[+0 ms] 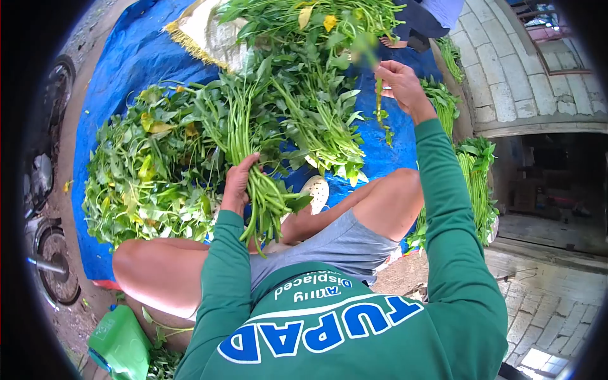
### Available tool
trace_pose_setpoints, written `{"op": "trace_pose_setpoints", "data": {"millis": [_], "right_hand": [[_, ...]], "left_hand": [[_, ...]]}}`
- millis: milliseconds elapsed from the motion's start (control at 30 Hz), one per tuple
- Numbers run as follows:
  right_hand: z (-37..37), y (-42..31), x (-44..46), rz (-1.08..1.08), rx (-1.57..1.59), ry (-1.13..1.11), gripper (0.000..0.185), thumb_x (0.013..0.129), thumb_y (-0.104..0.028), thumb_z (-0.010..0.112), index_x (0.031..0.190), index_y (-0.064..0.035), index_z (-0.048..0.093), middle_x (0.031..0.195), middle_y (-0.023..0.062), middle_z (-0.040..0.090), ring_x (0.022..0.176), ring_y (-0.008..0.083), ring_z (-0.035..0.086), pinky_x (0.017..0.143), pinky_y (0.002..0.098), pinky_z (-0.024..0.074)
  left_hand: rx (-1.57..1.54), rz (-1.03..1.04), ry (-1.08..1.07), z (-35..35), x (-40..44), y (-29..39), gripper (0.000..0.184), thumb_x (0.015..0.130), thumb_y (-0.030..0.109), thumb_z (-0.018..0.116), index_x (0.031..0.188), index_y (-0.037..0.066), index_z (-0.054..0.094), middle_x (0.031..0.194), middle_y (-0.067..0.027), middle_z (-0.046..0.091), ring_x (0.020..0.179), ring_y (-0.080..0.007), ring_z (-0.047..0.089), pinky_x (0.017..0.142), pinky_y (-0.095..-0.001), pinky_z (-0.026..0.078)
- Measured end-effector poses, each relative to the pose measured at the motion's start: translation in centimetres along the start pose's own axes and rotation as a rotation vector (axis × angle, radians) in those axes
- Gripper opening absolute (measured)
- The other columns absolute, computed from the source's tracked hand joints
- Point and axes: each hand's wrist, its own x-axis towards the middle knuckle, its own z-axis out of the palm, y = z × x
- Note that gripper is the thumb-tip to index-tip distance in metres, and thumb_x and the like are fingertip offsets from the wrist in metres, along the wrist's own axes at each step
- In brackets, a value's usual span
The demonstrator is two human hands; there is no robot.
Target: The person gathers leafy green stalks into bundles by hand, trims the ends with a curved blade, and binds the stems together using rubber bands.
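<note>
My left hand (239, 182) is wrapped round a bunch of water spinach (242, 123), its leaves pointing away from me and its cut stems hanging over my lap. Out to the right, my right hand (402, 87) is raised above the blue tarp (405, 149). A single water spinach stalk (380, 104) with a few leaves at its lower end dangles from its pinched fingers. More loose water spinach (326, 130) lies on the tarp between the hands. A wide heap of leaves, some yellowed (149, 168), spreads to the left of the held bunch.
A pale woven sack (215, 38) lies under greens at the top. Bunches of stems (478, 187) stand along the right side. Another person's leg (418, 22) shows at the top right. A green plastic jug (119, 339) and motorcycle wheels (56, 263) are on the left.
</note>
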Motion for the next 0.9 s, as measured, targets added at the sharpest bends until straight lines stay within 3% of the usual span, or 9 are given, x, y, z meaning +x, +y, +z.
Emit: {"op": "trace_pose_setpoints", "data": {"millis": [167,333,400,533,667,700,800,833,900], "right_hand": [[8.3,0.2,-4.4,-0.300,-0.092,0.121,0.023,0.101,-0.027,0.078,0.111,-0.0062,0.077,0.090,-0.0015,0.073,0.077,0.0095,0.065,0.072,0.0278,0.0537],[19.6,0.7,-8.7,-0.617,-0.491,0.226,0.014,0.096,-0.015,0.073,0.101,-0.0021,0.073,0.088,0.0192,0.072,0.080,0.0353,0.071,0.075,0.0454,0.0567],[24.2,2.4,-10.5,-0.540,-0.506,0.149,0.011,0.097,-0.014,0.069,0.095,-0.0032,0.071,0.090,0.0227,0.071,0.085,0.0463,0.069,0.080,0.0531,0.0563],[31.4,10.7,-13.2,-0.334,-0.574,-0.011,0.024,0.095,-0.024,0.070,0.093,-0.0011,0.074,0.090,0.0271,0.073,0.086,0.0498,0.070,0.077,0.0517,0.0570],[32.2,11.4,-14.9,-0.080,-0.459,-0.080,0.031,0.093,-0.031,0.075,0.101,-0.0010,0.078,0.094,0.0245,0.077,0.089,0.0420,0.076,0.081,0.0489,0.0591],[31.6,11.8,-14.4,-0.074,-0.428,-0.194,0.033,0.095,-0.030,0.080,0.107,0.0006,0.078,0.091,0.0151,0.080,0.082,0.0267,0.076,0.077,0.0416,0.0588],[30.4,12.6,-13.1,0.126,-0.071,-0.365,0.035,0.095,-0.029,0.081,0.104,0.0047,0.079,0.092,0.0129,0.080,0.083,0.0193,0.073,0.078,0.0366,0.0578],[30.1,12.7,-13.0,0.141,-0.008,-0.365,0.031,0.098,-0.024,0.083,0.108,0.0052,0.078,0.091,0.0037,0.077,0.083,0.0093,0.064,0.075,0.0295,0.0542],[29.8,13.0,-12.8,0.123,0.183,-0.309,0.029,0.099,-0.022,0.082,0.112,0.0036,0.078,0.094,0.0033,0.077,0.083,0.0093,0.065,0.075,0.0288,0.0540]], "left_hand": [[-0.042,-0.005,0.015,-0.9,0.4,-1.2,0.047,0.090,0.038,0.090,0.115,0.003,0.072,0.083,-0.0115,0.074,0.064,-0.0236,0.073,0.058,-0.0382,0.063],[-0.108,-0.035,0.001,-1.8,0.9,-2.5,0.046,0.093,0.039,0.087,0.117,0.003,0.072,0.085,-0.0123,0.073,0.065,-0.0227,0.073,0.058,-0.0392,0.064],[-0.117,-0.038,0.000,-1.8,0.7,-2.7,0.044,0.095,0.037,0.085,0.118,0.002,0.072,0.088,-0.0122,0.075,0.069,-0.0229,0.074,0.062,-0.0396,0.065],[-0.305,0.002,-0.080,-2.1,1.9,-4.1,0.041,0.098,0.036,0.081,0.119,0.001,0.073,0.095,-0.0115,0.077,0.078,-0.0233,0.076,0.070,-0.0404,0.065],[-0.304,-0.006,-0.106,-4.4,2.8,-5.6,0.042,0.101,0.037,0.078,0.120,0.000,0.074,0.099,-0.0114,0.078,0.080,-0.0237,0.077,0.074,-0.0407,0.065],[-0.292,-0.039,-0.110,-4.7,2.8,-5.8,0.042,0.101,0.037,0.078,0.118,-0.001,0.074,0.097,-0.0109,0.078,0.078,-0.0238,0.076,0.072,-0.0409,0.065],[-0.283,-0.047,-0.079,-4.6,3.3,-5.7,0.042,0.100,0.038,0.078,0.117,-0.001,0.074,0.095,-0.0106,0.077,0.077,-0.0243,0.076,0.071,-0.0407,0.066],[-0.302,-0.054,-0.089,-4.4,3.3,-5.6,0.040,0.099,0.037,0.079,0.115,0.001,0.074,0.093,-0.0104,0.077,0.075,-0.0239,0.076,0.070,-0.0411,0.066],[-0.259,-0.068,-0.112,-4.2,3.3,-5.1,0.039,0.098,0.038,0.080,0.114,0.002,0.074,0.090,-0.0100,0.076,0.073,-0.0229,0.075,0.068,-0.0412,0.066]]}}
